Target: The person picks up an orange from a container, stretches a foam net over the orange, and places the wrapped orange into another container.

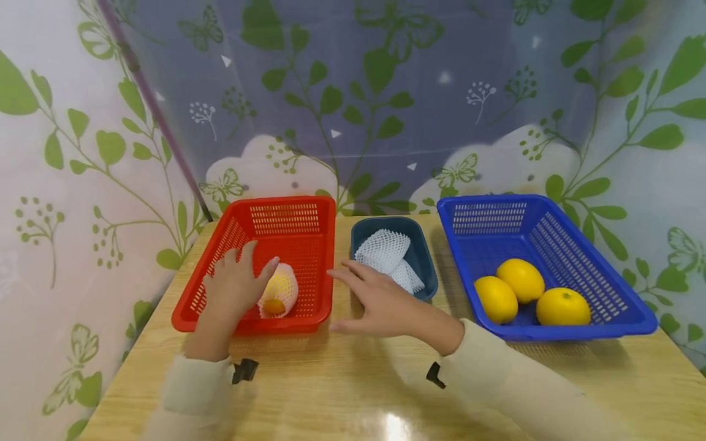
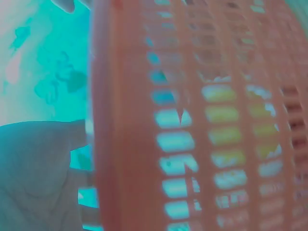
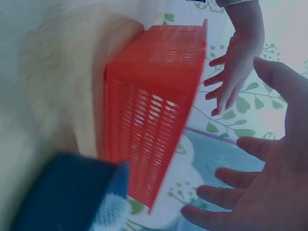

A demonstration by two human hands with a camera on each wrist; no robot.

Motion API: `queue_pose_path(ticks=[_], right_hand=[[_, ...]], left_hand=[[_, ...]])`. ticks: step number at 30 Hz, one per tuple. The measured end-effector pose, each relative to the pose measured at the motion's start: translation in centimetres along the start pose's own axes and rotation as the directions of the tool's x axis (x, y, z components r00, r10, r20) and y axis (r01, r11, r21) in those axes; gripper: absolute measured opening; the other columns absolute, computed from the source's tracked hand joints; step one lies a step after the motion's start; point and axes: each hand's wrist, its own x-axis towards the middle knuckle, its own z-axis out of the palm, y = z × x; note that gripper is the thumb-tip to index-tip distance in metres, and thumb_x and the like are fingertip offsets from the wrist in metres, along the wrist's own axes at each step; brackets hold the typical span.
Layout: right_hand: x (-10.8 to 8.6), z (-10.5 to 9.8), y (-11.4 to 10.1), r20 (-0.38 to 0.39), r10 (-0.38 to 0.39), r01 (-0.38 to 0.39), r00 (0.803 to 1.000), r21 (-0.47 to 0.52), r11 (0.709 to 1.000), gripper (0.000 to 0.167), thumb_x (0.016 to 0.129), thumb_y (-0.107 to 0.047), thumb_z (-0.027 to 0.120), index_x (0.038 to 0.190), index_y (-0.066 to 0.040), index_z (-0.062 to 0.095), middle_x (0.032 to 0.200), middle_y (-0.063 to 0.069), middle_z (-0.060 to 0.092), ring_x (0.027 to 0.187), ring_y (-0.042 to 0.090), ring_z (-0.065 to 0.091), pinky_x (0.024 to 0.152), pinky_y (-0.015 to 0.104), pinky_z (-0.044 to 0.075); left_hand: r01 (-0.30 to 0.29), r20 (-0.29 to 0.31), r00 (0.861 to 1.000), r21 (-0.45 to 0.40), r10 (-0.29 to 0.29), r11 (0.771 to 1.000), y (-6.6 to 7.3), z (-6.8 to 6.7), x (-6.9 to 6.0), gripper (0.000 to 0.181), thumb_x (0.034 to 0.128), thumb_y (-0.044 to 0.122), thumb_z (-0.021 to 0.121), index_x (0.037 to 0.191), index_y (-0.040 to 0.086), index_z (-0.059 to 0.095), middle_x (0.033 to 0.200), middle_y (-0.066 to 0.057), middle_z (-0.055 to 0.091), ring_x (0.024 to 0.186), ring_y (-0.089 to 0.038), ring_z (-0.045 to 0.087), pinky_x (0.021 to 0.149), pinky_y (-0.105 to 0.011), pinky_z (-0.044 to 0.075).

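Sleeves: two, pale, nearest the camera; right sleeve, left sleeve.
Left hand: over the red basket, fingers apart, just beside the wrapped fruit in the head view; nothing in its grasp, and touch cannot be told.
Right hand: fingers and thumb spread apart, holding nothing, between the red basket and the tray.
Wrapped fruit: one, in the near half of the red basket, yellow under its net, an orange patch at its near end.
Handling: the step looks like reaching for this fruit; best to come down past the rim, cup it from both sides and lift gently, as the net may slip or snag.
Nets: white, in the tray, overlapping; at least two, exact number unclear.
Bare fruits: three, yellow, in the near part of the blue basket.
Containers: two baskets, one tray, all on the worktop.
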Motion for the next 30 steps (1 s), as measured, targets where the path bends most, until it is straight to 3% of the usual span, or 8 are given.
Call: queue_pose_path(ticks=[9, 15, 23, 30], right_hand=[[-3.1, -4.9, 1.5, 0.056, 0.045, -0.038, 0.997, -0.121, 0.992, 0.080, 0.086, -0.056, 0.065, 0.150, -0.020, 0.034, 0.155, 0.014, 0.029, 0.136, 0.039, 0.037, 0.104, 0.062, 0.035], [-4.7, -7.4, 4.3, 0.027, 0.116, -0.112, 0.993, -0.123, 0.986, 0.077, 0.087, -0.050, 0.068, 0.148, -0.014, 0.038, 0.151, 0.019, 0.034, 0.131, 0.042, 0.042, 0.100, 0.061, 0.040], [-6.8, -10.2, 6.9, 0.020, 0.212, -0.207, 0.977, -0.146, 0.967, 0.081, 0.086, -0.054, 0.066, 0.147, -0.010, 0.037, 0.149, 0.022, 0.033, 0.132, 0.045, 0.037, 0.100, 0.063, 0.038], [-7.3, -11.2, 9.7, 0.053, 0.293, -0.284, 0.955, -0.135, 0.949, 0.085, 0.086, -0.054, 0.067, 0.147, -0.004, 0.035, 0.149, 0.029, 0.029, 0.130, 0.051, 0.036, 0.099, 0.066, 0.037]], left_hand=[[-0.101, -0.026, 0.995, -0.028, 0.101, 0.994, 3.0, 0.4, -1.2, 0.069, 0.0966, 0.051, 0.048, 0.151, 0.015, 0.028, 0.151, -0.025, 0.026, 0.136, -0.049, 0.025, 0.103, -0.075, 0.017], [-0.211, -0.082, 0.975, -0.076, 0.205, 0.975, 5.8, 1.3, -2.1, 0.069, 0.0936, 0.051, 0.054, 0.150, 0.019, 0.032, 0.153, -0.019, 0.026, 0.140, -0.040, 0.023, 0.107, -0.072, 0.016], [-0.382, -0.136, 0.921, -0.124, 0.366, 0.916, 9.7, 3.4, -3.2, 0.075, 0.0901, 0.054, 0.058, 0.151, 0.019, 0.031, 0.156, -0.018, 0.023, 0.142, -0.039, 0.024, 0.113, -0.063, 0.014], [-0.522, -0.099, 0.852, -0.196, 0.513, 0.830, 13.0, 6.4, -4.4, 0.080, 0.0918, 0.058, 0.053, 0.155, 0.023, 0.020, 0.159, -0.019, 0.017, 0.141, -0.045, 0.024, 0.112, -0.062, 0.020]])
